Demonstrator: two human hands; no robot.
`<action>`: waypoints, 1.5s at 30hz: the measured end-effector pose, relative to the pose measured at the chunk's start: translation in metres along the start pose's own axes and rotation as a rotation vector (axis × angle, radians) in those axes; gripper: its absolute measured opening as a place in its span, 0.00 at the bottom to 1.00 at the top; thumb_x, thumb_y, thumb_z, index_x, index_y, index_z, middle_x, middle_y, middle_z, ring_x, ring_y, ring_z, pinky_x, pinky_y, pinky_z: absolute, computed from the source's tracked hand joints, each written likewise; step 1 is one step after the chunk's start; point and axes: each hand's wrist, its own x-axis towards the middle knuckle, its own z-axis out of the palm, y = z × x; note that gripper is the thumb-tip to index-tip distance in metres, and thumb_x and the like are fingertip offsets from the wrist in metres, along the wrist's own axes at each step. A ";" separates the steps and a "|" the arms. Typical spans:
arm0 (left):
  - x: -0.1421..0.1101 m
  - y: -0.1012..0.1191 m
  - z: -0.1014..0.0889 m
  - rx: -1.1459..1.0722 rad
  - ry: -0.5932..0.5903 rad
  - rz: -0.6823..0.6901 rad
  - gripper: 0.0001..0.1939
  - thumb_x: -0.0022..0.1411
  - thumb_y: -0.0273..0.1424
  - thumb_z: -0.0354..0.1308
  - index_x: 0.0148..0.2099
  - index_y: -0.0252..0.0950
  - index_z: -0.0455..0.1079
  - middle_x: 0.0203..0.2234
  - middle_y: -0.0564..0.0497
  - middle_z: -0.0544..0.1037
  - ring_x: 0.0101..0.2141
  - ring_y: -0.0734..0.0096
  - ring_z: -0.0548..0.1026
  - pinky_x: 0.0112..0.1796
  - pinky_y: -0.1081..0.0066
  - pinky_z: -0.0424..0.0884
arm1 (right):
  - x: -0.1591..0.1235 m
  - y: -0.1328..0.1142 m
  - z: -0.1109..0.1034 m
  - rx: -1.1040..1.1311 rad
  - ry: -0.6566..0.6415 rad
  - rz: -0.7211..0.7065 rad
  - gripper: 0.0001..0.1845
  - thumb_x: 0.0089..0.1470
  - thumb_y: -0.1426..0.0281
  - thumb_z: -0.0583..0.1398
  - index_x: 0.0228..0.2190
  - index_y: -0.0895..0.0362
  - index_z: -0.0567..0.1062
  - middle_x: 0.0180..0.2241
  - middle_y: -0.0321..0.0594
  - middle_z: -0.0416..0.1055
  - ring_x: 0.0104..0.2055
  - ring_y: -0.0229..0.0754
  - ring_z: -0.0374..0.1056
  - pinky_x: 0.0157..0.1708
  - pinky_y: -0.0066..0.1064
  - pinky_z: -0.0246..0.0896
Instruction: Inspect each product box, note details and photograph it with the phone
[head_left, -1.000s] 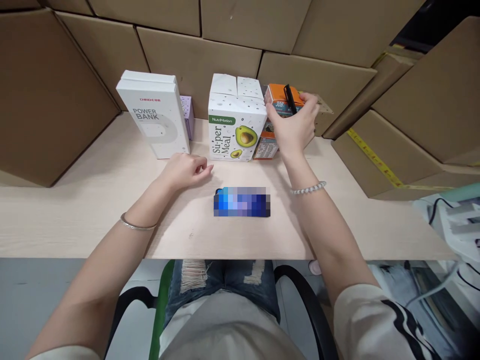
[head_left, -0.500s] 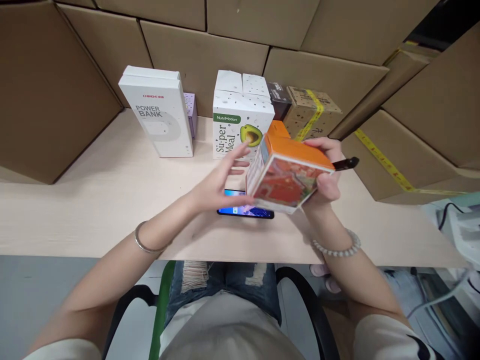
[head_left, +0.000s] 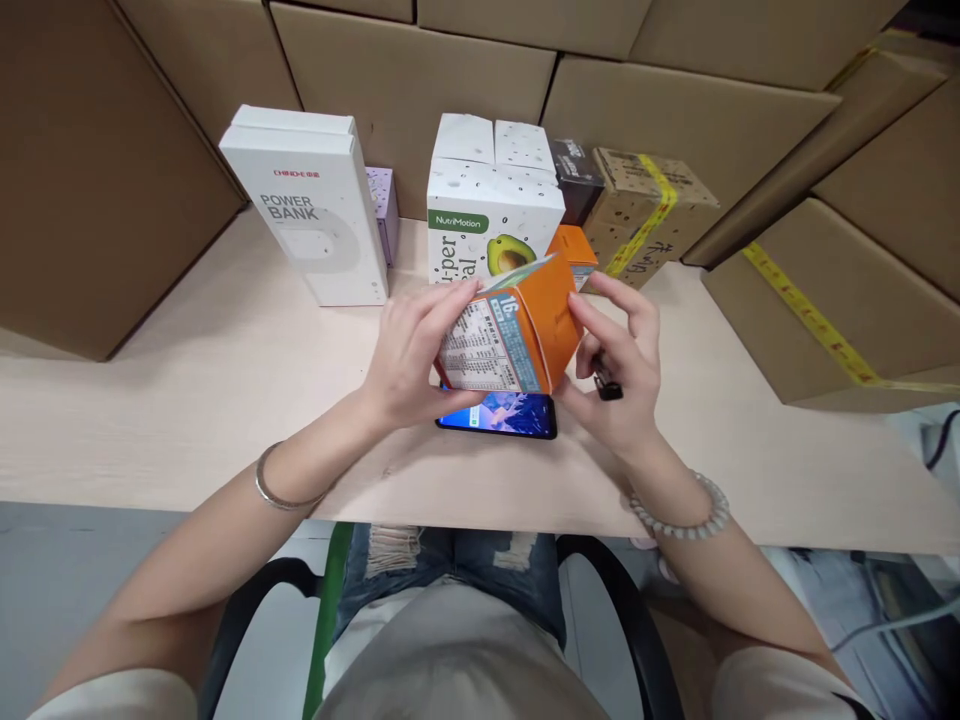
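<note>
Above the desk, my left hand (head_left: 412, 350) is closed round the left end of an orange box (head_left: 491, 345), thumb below and fingers on top. The box is tilted, with a printed white and blue side showing. At its plain orange end is my right hand (head_left: 619, 360), thumb and index finger against that end. A slim black tool (head_left: 607, 385) is tucked in the curled lower fingers of this hand; most of it is hidden, so its kind is unclear. Under the box a phone (head_left: 499, 413) with a lit screen lies on the desk, partly covered.
On the desk (head_left: 187, 400) stand a white power bank box (head_left: 319, 215), a purple box (head_left: 384, 215), a white avocado-print box (head_left: 495, 200), a second orange box (head_left: 576, 245), a dark box (head_left: 576, 180) and a yellow-taped carton (head_left: 652, 210). Large cardboard boxes (head_left: 420, 90) wall the back and sides.
The orange box has turned, so its printed side and orange end now show. My left hand has closed on it, while my right hand has shifted to its end.
</note>
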 end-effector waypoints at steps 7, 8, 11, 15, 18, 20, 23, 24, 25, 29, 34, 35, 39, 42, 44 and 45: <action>0.009 0.011 0.002 -0.370 0.061 -0.323 0.44 0.65 0.71 0.55 0.70 0.48 0.67 0.64 0.43 0.78 0.68 0.37 0.74 0.61 0.44 0.78 | -0.005 -0.009 0.006 0.161 0.073 -0.051 0.32 0.69 0.63 0.64 0.69 0.28 0.68 0.62 0.40 0.77 0.20 0.32 0.57 0.20 0.36 0.67; 0.011 0.013 0.005 -0.535 0.063 -0.409 0.40 0.69 0.69 0.51 0.68 0.47 0.70 0.61 0.44 0.80 0.67 0.38 0.75 0.59 0.46 0.81 | -0.006 -0.010 0.007 0.167 0.074 -0.044 0.34 0.69 0.62 0.64 0.71 0.29 0.66 0.62 0.40 0.78 0.19 0.32 0.56 0.18 0.35 0.65; 0.016 0.017 0.013 -0.988 0.055 -0.658 0.35 0.77 0.61 0.42 0.63 0.43 0.74 0.51 0.47 0.85 0.60 0.42 0.82 0.50 0.49 0.86 | -0.006 -0.010 0.010 0.201 0.109 -0.170 0.35 0.69 0.63 0.65 0.72 0.33 0.66 0.62 0.40 0.79 0.17 0.29 0.52 0.15 0.31 0.62; 0.011 0.014 0.018 -1.330 -0.149 -0.832 0.37 0.73 0.63 0.44 0.59 0.40 0.77 0.39 0.46 0.87 0.37 0.49 0.88 0.31 0.57 0.85 | -0.002 -0.008 0.013 0.177 0.138 -0.350 0.31 0.69 0.67 0.64 0.70 0.39 0.72 0.64 0.42 0.77 0.31 0.38 0.78 0.28 0.34 0.80; 0.005 0.008 0.018 -1.410 -0.322 -0.845 0.43 0.69 0.69 0.41 0.54 0.39 0.79 0.33 0.44 0.87 0.26 0.52 0.85 0.26 0.56 0.83 | 0.000 -0.008 0.014 0.159 0.135 -0.386 0.30 0.70 0.65 0.63 0.70 0.40 0.72 0.66 0.43 0.76 0.58 0.56 0.82 0.52 0.49 0.86; 0.004 0.006 0.016 -1.449 -0.416 -0.859 0.46 0.68 0.70 0.39 0.53 0.38 0.79 0.33 0.42 0.86 0.27 0.50 0.85 0.27 0.53 0.84 | -0.001 -0.007 0.013 0.155 0.127 -0.378 0.30 0.71 0.62 0.62 0.71 0.40 0.71 0.67 0.43 0.75 0.63 0.59 0.79 0.59 0.53 0.83; 0.005 0.003 0.013 -1.519 -0.495 -0.878 0.46 0.69 0.70 0.38 0.54 0.38 0.79 0.35 0.43 0.86 0.28 0.52 0.86 0.27 0.56 0.84 | -0.003 -0.006 0.012 0.111 0.109 -0.303 0.29 0.72 0.58 0.61 0.71 0.39 0.70 0.68 0.42 0.75 0.61 0.57 0.81 0.59 0.52 0.83; 0.005 0.002 0.013 -1.536 -0.502 -0.875 0.46 0.69 0.70 0.38 0.55 0.38 0.79 0.34 0.43 0.86 0.28 0.53 0.86 0.27 0.58 0.84 | -0.003 -0.005 0.012 0.097 0.111 -0.273 0.29 0.73 0.57 0.60 0.71 0.38 0.70 0.68 0.41 0.75 0.58 0.55 0.82 0.58 0.51 0.84; 0.005 0.001 0.013 -1.548 -0.503 -0.866 0.47 0.69 0.71 0.38 0.57 0.39 0.78 0.34 0.44 0.86 0.28 0.54 0.86 0.27 0.59 0.84 | -0.004 -0.005 0.011 0.089 0.115 -0.250 0.29 0.73 0.57 0.60 0.71 0.37 0.70 0.68 0.40 0.75 0.56 0.54 0.83 0.56 0.50 0.84; 0.005 0.002 0.018 -1.522 -0.441 -0.827 0.49 0.67 0.74 0.39 0.63 0.40 0.75 0.38 0.44 0.86 0.35 0.49 0.88 0.35 0.52 0.87 | -0.006 -0.006 0.011 0.119 0.109 -0.213 0.27 0.73 0.62 0.59 0.70 0.37 0.72 0.69 0.38 0.75 0.62 0.54 0.80 0.60 0.51 0.82; 0.007 0.005 0.024 -1.183 0.001 -0.719 0.36 0.68 0.62 0.60 0.67 0.46 0.66 0.59 0.44 0.81 0.59 0.44 0.82 0.55 0.46 0.84 | -0.002 0.000 0.013 0.165 0.103 -0.170 0.28 0.73 0.71 0.56 0.69 0.39 0.74 0.66 0.39 0.78 0.66 0.50 0.76 0.65 0.48 0.77; 0.007 0.003 0.024 -1.095 0.062 -0.641 0.37 0.66 0.60 0.65 0.68 0.48 0.64 0.61 0.45 0.78 0.61 0.45 0.80 0.58 0.47 0.82 | -0.001 0.002 0.014 0.162 0.101 -0.161 0.28 0.72 0.72 0.57 0.67 0.40 0.76 0.64 0.39 0.79 0.65 0.50 0.77 0.64 0.48 0.78; 0.001 -0.016 0.025 -0.664 0.147 -0.142 0.46 0.57 0.53 0.78 0.71 0.58 0.59 0.64 0.47 0.71 0.64 0.47 0.75 0.61 0.46 0.79 | 0.000 0.007 0.015 0.178 0.085 -0.088 0.26 0.69 0.76 0.56 0.59 0.46 0.83 0.59 0.40 0.83 0.61 0.51 0.80 0.62 0.47 0.79; -0.001 -0.027 0.023 -0.381 0.137 0.118 0.50 0.59 0.51 0.78 0.75 0.59 0.56 0.61 0.45 0.70 0.64 0.47 0.73 0.62 0.44 0.77 | -0.001 0.007 0.016 0.218 0.038 -0.045 0.23 0.70 0.74 0.54 0.56 0.49 0.84 0.56 0.43 0.84 0.60 0.54 0.81 0.59 0.50 0.80; 0.000 -0.028 0.020 -0.276 0.118 0.182 0.52 0.62 0.50 0.76 0.79 0.58 0.51 0.61 0.42 0.68 0.64 0.47 0.73 0.61 0.44 0.78 | -0.003 0.008 0.016 0.221 0.008 -0.060 0.20 0.71 0.71 0.55 0.55 0.49 0.84 0.55 0.44 0.84 0.59 0.55 0.81 0.53 0.49 0.82; 0.001 -0.027 0.018 -0.246 0.107 0.202 0.51 0.64 0.50 0.74 0.80 0.58 0.50 0.62 0.41 0.68 0.64 0.46 0.73 0.60 0.45 0.79 | -0.004 0.009 0.016 0.219 -0.002 -0.071 0.19 0.71 0.68 0.56 0.55 0.49 0.84 0.55 0.45 0.84 0.57 0.55 0.81 0.49 0.48 0.83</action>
